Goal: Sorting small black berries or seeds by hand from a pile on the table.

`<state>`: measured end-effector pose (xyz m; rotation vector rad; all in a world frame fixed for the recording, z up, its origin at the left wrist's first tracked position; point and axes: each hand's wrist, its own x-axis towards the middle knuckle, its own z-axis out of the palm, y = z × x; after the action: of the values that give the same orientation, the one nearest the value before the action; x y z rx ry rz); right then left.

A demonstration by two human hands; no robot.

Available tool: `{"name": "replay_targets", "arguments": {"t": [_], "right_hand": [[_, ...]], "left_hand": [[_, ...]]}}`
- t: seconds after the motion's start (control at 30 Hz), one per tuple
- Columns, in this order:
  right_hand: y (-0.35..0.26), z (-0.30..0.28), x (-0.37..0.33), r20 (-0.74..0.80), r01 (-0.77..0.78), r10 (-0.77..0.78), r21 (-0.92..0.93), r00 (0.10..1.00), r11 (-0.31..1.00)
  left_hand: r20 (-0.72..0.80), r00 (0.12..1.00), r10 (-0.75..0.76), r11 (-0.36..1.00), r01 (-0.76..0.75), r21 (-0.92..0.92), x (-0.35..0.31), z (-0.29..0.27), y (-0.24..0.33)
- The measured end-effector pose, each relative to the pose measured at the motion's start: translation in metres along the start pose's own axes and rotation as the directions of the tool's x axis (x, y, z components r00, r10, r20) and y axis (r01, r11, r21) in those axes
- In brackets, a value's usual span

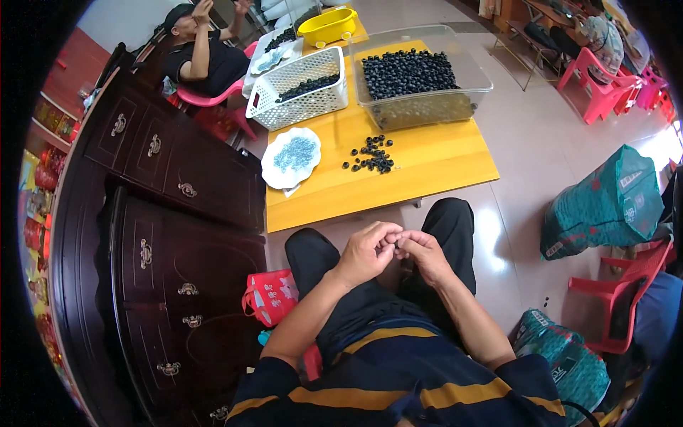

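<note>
Over my lap, my left hand (366, 252) and my right hand (425, 256) meet with their fingertips pinched together. Between them shows a bit of a small black piece (397, 245), mostly covered by the fingers. In front of my knees, a loose group of small round black pieces (380, 164) lies on the yellow wooden table (441, 149). Left of that group is a white scalloped plate (269, 167) with many tiny pale-blue bits (295, 152) on it. Behind the group, a clear plastic bin (420, 112) holds a heap of the same black pieces (409, 73).
A white perforated basket (295, 108) and a yellow tub (327, 27) stand farther back. Dark wooden drawers (171, 242) line my left, beside a red bag (272, 297). Teal bags (605, 203) and pink chairs (622, 292) are at right. Another person (203, 60) sits at the far left.
</note>
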<state>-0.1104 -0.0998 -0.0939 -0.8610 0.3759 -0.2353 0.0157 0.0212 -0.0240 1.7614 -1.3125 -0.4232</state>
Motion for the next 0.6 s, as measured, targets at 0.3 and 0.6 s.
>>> {"name": "replay_targets", "arguments": {"t": [0.3,0.6], "right_hand": [[0.007,-0.003,0.003,0.001,-0.008,0.008,-0.01,1.0,1.0],[0.003,-0.002,0.002,-0.009,-0.03,0.03,0.021,1.0,0.999]], "left_hand": [[-0.019,0.998,-0.054,0.997,0.055,0.052,0.001,0.003,-0.003],[-0.031,0.999,0.038,0.98,-0.032,0.197,0.0,0.01,-0.006]]}}
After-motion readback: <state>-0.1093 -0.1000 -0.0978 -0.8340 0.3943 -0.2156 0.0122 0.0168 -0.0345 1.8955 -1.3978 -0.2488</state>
